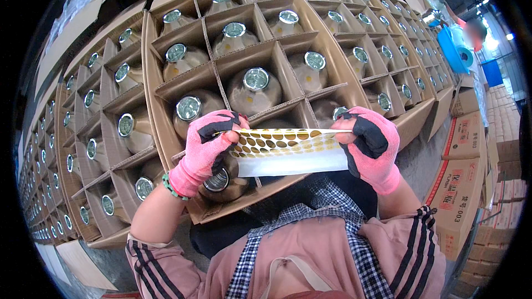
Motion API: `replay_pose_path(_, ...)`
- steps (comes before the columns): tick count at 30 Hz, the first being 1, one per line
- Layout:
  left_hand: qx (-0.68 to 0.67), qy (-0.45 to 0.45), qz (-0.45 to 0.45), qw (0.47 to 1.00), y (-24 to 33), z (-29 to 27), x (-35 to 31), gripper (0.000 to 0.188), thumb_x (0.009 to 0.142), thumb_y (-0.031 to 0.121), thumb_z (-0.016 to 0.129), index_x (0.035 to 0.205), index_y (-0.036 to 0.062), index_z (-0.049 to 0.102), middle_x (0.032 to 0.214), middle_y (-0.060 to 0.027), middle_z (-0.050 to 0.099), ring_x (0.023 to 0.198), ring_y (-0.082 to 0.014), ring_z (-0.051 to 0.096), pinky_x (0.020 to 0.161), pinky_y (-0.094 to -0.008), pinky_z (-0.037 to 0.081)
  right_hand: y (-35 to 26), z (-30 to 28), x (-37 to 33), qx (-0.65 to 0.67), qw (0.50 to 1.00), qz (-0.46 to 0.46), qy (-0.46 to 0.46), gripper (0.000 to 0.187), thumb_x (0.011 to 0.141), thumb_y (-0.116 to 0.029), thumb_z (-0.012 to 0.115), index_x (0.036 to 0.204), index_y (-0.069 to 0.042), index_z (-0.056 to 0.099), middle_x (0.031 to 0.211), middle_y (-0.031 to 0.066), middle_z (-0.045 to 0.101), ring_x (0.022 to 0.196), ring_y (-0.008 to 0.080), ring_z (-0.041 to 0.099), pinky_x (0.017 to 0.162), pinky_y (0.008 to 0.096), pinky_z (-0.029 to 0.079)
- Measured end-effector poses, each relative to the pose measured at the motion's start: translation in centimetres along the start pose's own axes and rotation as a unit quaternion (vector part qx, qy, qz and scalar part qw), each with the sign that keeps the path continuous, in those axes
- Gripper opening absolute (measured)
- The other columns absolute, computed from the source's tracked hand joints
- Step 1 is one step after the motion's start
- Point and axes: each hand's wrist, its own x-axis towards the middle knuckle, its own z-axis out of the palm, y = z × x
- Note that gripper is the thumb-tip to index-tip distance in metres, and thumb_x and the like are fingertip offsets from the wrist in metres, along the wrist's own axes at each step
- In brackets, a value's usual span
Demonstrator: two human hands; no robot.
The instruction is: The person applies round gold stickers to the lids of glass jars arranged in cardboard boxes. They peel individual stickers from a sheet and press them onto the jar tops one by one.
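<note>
Gold-dotted white sheet (292, 158), pinched by fingers of the pink-gloved left hand (206, 147) and right hand (372, 147), hangs over the brown cardboard carton (160, 105), where some silvery glass flasks (266, 97) seemingly bear gold dots (247, 99), others unclear.

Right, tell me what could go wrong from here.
The sheet of gold dots, held between the left hand and right hand, might crease or tear if pulled hard. It is over the open box, so a loose dot could drop among the flasks. The flask just below the left hand might get knocked.
</note>
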Motion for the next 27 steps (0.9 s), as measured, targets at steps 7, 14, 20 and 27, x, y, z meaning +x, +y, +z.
replay_pose_path(7, -0.024, 0.016, -0.026, 0.999, 0.2, 0.1, 0.0, 0.022, 0.072, 0.020, 0.063, 0.080, 0.0002, 0.059, 0.081, -0.0111, 0.057, 0.082, -0.0211, 0.054, 0.073, -0.0299, 0.042, -0.9, -0.1, 0.6, -0.020, 0.998, 0.051, -0.011, 0.019, 0.061, -0.002, 0.065, 0.080, -0.003, 0.060, 0.074, 0.0088, 0.060, 0.068, 0.0247, 0.056, 0.063, 0.0305, 0.045)
replay_pose_path(14, -0.076, 0.034, -0.047, 0.995, 0.1, 0.3, 0.0, 0.019, 0.072, 0.017, 0.064, 0.079, -0.0003, 0.059, 0.082, -0.0104, 0.056, 0.085, -0.0210, 0.053, 0.075, -0.0297, 0.041, -0.7, -0.4, 1.5, -0.109, 0.993, -0.042, -0.003, 0.017, 0.060, 0.004, 0.063, 0.075, -0.002, 0.059, 0.071, 0.0083, 0.060, 0.067, 0.0224, 0.058, 0.063, 0.0292, 0.046)
replay_pose_path(20, -0.111, 0.063, -0.096, 0.987, -0.4, -0.2, -0.3, 0.022, 0.071, 0.017, 0.065, 0.079, -0.0017, 0.058, 0.083, -0.0088, 0.056, 0.085, -0.0194, 0.054, 0.078, -0.0295, 0.041, 0.5, -0.9, 0.9, -0.112, 0.991, -0.064, -0.041, 0.026, 0.054, -0.001, 0.065, 0.079, -0.005, 0.058, 0.083, 0.0090, 0.058, 0.078, 0.0275, 0.055, 0.069, 0.0353, 0.045)
replay_pose_path(27, -0.090, 0.150, -0.162, 0.971, -0.4, -0.6, 0.0, 0.022, 0.073, 0.020, 0.063, 0.081, -0.0005, 0.059, 0.079, -0.0020, 0.058, 0.074, -0.0069, 0.051, 0.066, -0.0199, 0.040, 1.2, -1.1, 4.2, 0.120, 0.989, -0.086, -0.014, 0.016, 0.054, 0.006, 0.058, 0.068, -0.001, 0.056, 0.094, 0.0189, 0.057, 0.087, 0.0302, 0.056, 0.079, 0.0373, 0.043)
